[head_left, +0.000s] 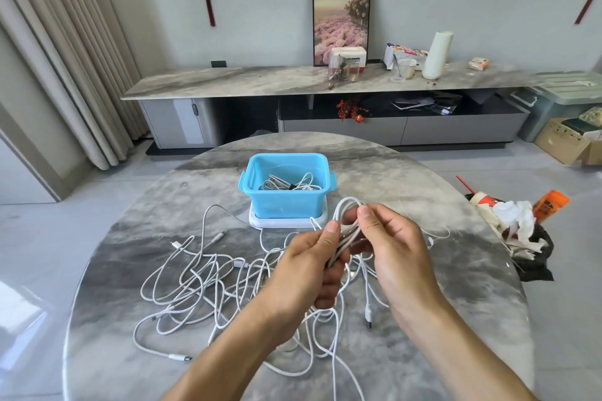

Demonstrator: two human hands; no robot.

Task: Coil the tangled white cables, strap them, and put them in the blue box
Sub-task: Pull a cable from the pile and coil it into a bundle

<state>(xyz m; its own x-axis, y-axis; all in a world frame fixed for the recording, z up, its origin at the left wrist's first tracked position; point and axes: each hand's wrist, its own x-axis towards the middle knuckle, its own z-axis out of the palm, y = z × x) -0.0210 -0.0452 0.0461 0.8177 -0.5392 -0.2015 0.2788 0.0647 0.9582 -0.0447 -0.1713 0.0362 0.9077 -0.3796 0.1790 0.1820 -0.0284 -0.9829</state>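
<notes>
Here the left hand (306, 267) gripped a partly wound white cable coil (345, 225) above the round table (130, 238), while the right hand (391, 247) pinched its loops. Tangled cables (202, 283) lay beneath; the blue box (283, 202), behind, held one strapped bundle (290, 185).

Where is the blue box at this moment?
In the head view the blue box sits centre-frame on the far half of the round table, standing on a white lid, just beyond both hands.

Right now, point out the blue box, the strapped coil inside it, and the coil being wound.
blue box (282, 205): head view, front wall.
strapped coil (286, 185): head view, its middle.
coil being wound (346, 209): head view, top loop.
</notes>
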